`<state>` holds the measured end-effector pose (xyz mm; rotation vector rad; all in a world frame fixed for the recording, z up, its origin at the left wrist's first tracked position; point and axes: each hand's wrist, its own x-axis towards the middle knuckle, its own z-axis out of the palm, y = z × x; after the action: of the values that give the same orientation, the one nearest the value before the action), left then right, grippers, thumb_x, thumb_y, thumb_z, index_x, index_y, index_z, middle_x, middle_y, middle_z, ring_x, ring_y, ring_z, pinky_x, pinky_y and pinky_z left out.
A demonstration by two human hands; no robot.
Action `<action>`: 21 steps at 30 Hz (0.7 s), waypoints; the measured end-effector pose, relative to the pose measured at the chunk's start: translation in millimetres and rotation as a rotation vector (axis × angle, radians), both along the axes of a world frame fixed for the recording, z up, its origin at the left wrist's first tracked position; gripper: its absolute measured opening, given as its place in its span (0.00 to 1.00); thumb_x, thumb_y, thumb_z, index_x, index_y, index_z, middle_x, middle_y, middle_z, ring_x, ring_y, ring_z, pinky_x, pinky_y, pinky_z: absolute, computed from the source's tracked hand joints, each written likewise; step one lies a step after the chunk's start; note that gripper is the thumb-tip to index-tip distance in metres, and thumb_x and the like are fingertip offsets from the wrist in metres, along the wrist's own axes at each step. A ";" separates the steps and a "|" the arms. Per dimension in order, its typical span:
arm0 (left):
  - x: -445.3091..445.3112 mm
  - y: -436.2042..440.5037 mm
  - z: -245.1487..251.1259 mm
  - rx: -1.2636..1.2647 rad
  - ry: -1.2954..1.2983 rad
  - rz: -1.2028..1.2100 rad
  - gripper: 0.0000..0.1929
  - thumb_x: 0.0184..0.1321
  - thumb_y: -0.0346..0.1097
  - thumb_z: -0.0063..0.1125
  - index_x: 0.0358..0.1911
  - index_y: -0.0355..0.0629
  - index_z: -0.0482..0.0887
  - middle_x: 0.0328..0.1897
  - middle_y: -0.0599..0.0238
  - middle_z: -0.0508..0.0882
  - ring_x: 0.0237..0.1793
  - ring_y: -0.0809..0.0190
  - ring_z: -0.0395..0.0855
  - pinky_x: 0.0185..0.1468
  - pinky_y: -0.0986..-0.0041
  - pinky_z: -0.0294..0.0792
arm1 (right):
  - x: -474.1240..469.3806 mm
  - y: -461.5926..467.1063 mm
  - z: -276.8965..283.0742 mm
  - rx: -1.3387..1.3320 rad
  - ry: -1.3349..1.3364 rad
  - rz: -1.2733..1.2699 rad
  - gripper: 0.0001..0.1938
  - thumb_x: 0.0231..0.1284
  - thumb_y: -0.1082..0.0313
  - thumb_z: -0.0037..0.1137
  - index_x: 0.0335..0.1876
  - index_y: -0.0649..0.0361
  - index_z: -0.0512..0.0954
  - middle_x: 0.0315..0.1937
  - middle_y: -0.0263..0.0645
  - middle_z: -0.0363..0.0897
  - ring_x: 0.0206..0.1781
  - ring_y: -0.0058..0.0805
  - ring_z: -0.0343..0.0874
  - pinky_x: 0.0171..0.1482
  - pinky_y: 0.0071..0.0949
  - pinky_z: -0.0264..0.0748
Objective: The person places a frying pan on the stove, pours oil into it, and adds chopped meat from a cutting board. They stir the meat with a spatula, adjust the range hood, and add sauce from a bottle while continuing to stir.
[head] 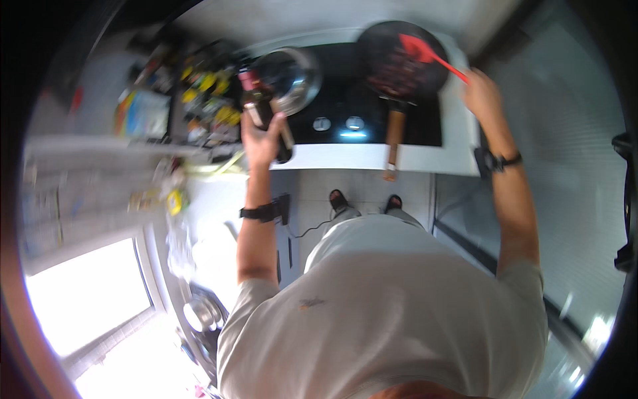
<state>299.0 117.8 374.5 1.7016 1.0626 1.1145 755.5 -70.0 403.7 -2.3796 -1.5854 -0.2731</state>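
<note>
My left hand [262,137] grips a dark bottle [260,104] with a pinkish-red cap or neck and a pale label. The bottle is held tilted at the left end of the cooktop, in front of a metal pot [305,82]. In my right hand [479,92] is the handle of a red spatula [419,49]. Its head is over a dark frying pan [433,75], and contact with the food is hard to tell through the blur. Dark reddish-brown pieces of food [394,77] lie in the pan. The pan's wooden handle [395,132] points towards me, past the counter edge.
Beneath the pan and pot is a black glass cooktop [335,107] with two knobs and a lit strip. Several yellow-capped containers [209,82] crowd the counter at left. A ribbed wall or panel [558,134] stands close on the right. Below left are stacked metal bowls [198,315].
</note>
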 end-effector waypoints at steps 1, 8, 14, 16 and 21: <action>-12.1 -1.4 -5.9 0.005 -0.050 0.055 0.26 0.54 0.40 0.75 0.51 0.39 0.75 0.40 0.66 0.81 0.39 0.66 0.78 0.46 0.71 0.72 | -4.2 2.1 -5.0 0.102 -0.026 -0.007 0.17 0.62 0.75 0.50 0.54 0.55 0.81 0.49 0.50 0.81 0.49 0.55 0.81 0.51 0.49 0.78; -89.6 19.3 -34.4 -0.012 -0.169 0.156 0.30 0.51 0.31 0.75 0.57 0.38 0.72 0.48 0.62 0.83 0.45 0.64 0.82 0.52 0.70 0.75 | -24.2 1.5 -15.9 -0.119 -0.128 -0.015 0.21 0.62 0.76 0.54 0.60 0.49 0.80 0.44 0.46 0.75 0.44 0.50 0.81 0.45 0.45 0.79; -105.6 74.3 -34.0 0.063 0.058 0.337 0.30 0.42 0.38 0.80 0.49 0.38 0.79 0.47 0.55 0.81 0.48 0.53 0.81 0.54 0.64 0.73 | -62.9 -8.0 5.2 -0.154 0.028 -0.168 0.19 0.64 0.74 0.56 0.60 0.49 0.81 0.44 0.46 0.80 0.47 0.46 0.82 0.47 0.41 0.80; -101.0 105.8 -25.9 0.148 0.150 0.346 0.34 0.43 0.39 0.80 0.54 0.39 0.76 0.50 0.54 0.83 0.50 0.54 0.83 0.54 0.64 0.74 | -78.1 -11.0 20.5 -0.204 0.132 -0.262 0.18 0.65 0.73 0.56 0.59 0.49 0.82 0.45 0.47 0.82 0.50 0.46 0.83 0.48 0.39 0.80; -94.1 162.0 -7.1 0.121 0.265 0.343 0.42 0.46 0.39 0.78 0.65 0.38 0.67 0.59 0.47 0.78 0.58 0.45 0.80 0.64 0.58 0.71 | -101.0 -32.5 68.0 -0.237 0.048 -0.154 0.14 0.64 0.71 0.59 0.55 0.52 0.84 0.49 0.46 0.85 0.49 0.47 0.84 0.51 0.41 0.79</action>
<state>205.0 279.8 367.4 1.8447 1.5243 1.2053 654.5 -102.5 471.7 -2.6712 -1.4886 -0.0595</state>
